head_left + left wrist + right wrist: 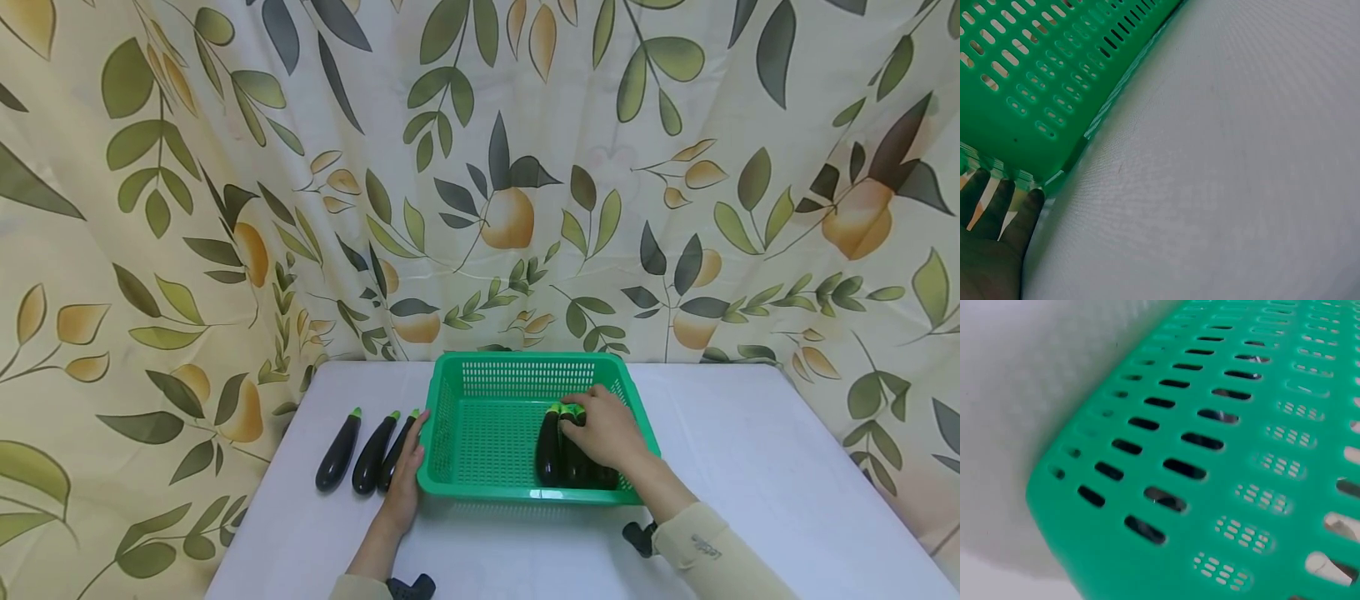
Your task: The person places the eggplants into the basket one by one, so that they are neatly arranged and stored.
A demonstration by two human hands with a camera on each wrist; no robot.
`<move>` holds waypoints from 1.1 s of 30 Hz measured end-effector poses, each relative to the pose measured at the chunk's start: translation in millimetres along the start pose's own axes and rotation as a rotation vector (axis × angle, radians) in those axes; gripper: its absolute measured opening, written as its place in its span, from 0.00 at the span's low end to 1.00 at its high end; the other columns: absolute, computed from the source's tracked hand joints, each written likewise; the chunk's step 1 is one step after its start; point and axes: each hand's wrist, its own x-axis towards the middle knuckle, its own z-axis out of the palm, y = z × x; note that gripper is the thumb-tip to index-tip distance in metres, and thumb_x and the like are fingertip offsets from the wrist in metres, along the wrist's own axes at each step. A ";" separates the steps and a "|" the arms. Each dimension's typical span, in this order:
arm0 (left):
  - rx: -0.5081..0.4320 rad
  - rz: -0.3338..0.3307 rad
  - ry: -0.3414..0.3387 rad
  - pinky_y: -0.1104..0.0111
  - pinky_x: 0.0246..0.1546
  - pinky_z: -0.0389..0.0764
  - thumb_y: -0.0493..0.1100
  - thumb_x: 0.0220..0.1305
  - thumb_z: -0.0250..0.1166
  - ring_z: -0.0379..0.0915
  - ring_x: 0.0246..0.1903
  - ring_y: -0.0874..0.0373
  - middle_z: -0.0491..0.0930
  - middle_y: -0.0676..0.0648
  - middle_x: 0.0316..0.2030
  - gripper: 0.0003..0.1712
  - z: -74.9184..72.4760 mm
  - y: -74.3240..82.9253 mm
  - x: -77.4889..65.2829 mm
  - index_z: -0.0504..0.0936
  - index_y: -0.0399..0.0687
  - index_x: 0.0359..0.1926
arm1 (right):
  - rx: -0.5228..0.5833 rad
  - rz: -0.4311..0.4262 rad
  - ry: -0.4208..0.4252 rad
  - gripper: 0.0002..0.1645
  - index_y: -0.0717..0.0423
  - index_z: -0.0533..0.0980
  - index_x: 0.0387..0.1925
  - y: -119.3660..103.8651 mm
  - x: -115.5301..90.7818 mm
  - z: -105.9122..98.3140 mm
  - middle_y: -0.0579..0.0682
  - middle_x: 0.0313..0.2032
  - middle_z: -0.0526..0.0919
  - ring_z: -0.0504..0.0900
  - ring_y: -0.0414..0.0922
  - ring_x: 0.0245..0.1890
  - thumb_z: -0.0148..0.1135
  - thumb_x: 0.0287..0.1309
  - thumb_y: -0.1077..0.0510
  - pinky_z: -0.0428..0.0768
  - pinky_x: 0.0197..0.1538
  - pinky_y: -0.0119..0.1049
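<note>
A green plastic basket (480,493) stands on the white table. Inside, at its right end, several dark eggplants (549,454) with green caps lie side by side. My right hand (606,432) reaches over the basket's right side and grips one of these eggplants near its cap, partly covering the others. My left hand (405,483) rests against the left wall, fingers extended; its fingertips touch the basket (1016,140) in the left wrist view, near the left hand (991,256). The right wrist view has only the basket's slotted outer wall (1116,556), so the right hand is hidden there.
Left of the basket lie three more eggplants, the outer one (339,450), a middle one (375,454) and one (394,454) partly behind the left hand. A leaf-patterned curtain (525,292) hangs behind the table (735,467).
</note>
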 end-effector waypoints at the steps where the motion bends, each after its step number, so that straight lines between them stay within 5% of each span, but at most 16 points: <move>1: 0.000 -0.001 0.001 0.30 0.75 0.33 0.57 0.80 0.33 0.32 0.84 0.44 0.42 0.54 0.84 0.32 0.0 0.5 0.0 0.51 0.76 0.81 | 0.000 -0.002 0.007 0.23 0.56 0.84 0.56 1.5 -0.3 -0.9 0.61 0.49 0.81 0.77 0.52 0.43 0.70 0.62 0.53 0.80 0.43 0.49; 13: 0.007 -0.006 0.007 0.30 0.75 0.34 0.58 0.80 0.33 0.32 0.84 0.44 0.43 0.54 0.84 0.31 -0.7 -0.2 0.1 0.51 0.77 0.81 | -0.009 0.000 0.075 0.21 0.56 0.85 0.55 11.2 -5.9 -17.7 0.64 0.52 0.82 0.81 0.59 0.48 0.69 0.62 0.53 0.84 0.47 0.59; 33: -0.008 0.003 -0.004 0.31 0.75 0.34 0.58 0.80 0.34 0.33 0.84 0.45 0.43 0.56 0.84 0.31 -0.7 0.7 0.3 0.51 0.76 0.81 | -0.008 0.062 0.101 0.22 0.55 0.85 0.56 37.0 -15.8 -33.4 0.67 0.51 0.80 0.78 0.62 0.49 0.69 0.64 0.51 0.81 0.47 0.59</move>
